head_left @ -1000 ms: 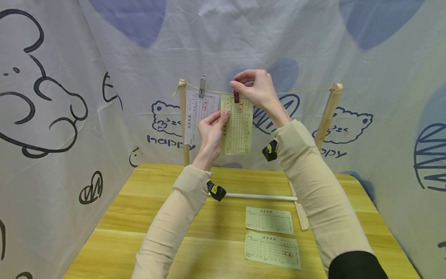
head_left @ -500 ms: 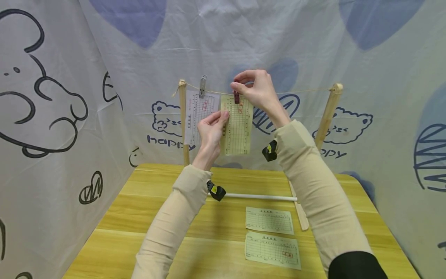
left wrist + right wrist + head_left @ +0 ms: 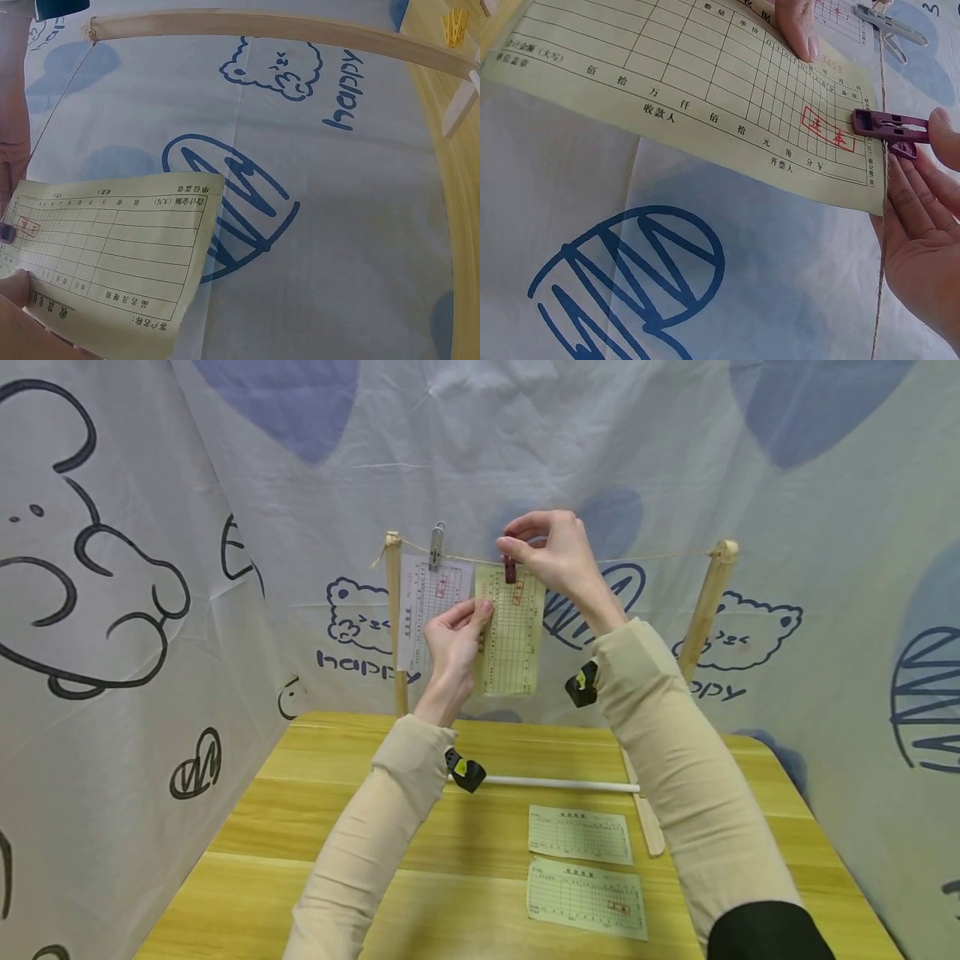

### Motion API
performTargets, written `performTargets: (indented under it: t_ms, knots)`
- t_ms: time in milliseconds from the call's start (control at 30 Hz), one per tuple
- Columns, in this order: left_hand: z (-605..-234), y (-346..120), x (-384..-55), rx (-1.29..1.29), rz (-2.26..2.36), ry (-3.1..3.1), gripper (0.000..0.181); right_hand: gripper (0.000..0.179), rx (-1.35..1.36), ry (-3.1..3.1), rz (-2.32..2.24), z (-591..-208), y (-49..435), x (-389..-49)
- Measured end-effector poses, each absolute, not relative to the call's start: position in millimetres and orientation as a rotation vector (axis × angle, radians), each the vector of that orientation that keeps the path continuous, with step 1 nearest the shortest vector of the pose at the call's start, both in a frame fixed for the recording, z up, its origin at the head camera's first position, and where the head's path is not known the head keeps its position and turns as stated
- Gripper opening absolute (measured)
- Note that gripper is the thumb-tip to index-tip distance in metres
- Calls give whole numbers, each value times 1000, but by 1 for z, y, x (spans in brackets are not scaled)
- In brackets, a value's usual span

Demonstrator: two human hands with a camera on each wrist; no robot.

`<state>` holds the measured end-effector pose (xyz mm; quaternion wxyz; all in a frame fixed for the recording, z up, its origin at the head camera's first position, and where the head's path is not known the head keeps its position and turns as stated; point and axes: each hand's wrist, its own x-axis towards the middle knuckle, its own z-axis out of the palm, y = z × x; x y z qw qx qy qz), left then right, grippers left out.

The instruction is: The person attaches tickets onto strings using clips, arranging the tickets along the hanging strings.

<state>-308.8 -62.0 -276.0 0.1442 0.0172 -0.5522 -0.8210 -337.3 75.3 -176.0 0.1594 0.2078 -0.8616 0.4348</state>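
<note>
A pale yellow receipt slip [image 3: 513, 647] with a red stamp hangs at the string [image 3: 883, 247], its top edge up against it. My left hand [image 3: 453, 639] pinches the slip's left edge between thumb and fingers. With thumb and fingertips, my right hand [image 3: 555, 552] holds the tail of a maroon clothespin [image 3: 892, 126]. The clothespin's jaws lie over the slip's top edge, across the string. To the left, a grey clip [image 3: 436, 547] holds a white slip [image 3: 416, 610] on the same string, partly hidden behind my left hand.
Two wooden posts, left [image 3: 395, 627] and right [image 3: 708, 610], carry the string. Two more yellow slips, one [image 3: 579, 833] behind the other [image 3: 587, 897], lie on the wooden table [image 3: 247, 877] near a white rod [image 3: 562, 783]. A yellow clip [image 3: 454, 27] shows in the left wrist view.
The yellow slip's lower edge has sunk very slightly. Both hands keep their places on the slip and the clothespin.
</note>
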Motion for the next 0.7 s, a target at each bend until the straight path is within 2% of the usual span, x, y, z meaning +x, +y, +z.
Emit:
performTargets:
  t_ms: [700]
  knots:
    - [-279,-65,-305,59,-2311,-1640,34,41,615,-2476,1264,-176,78,-336]
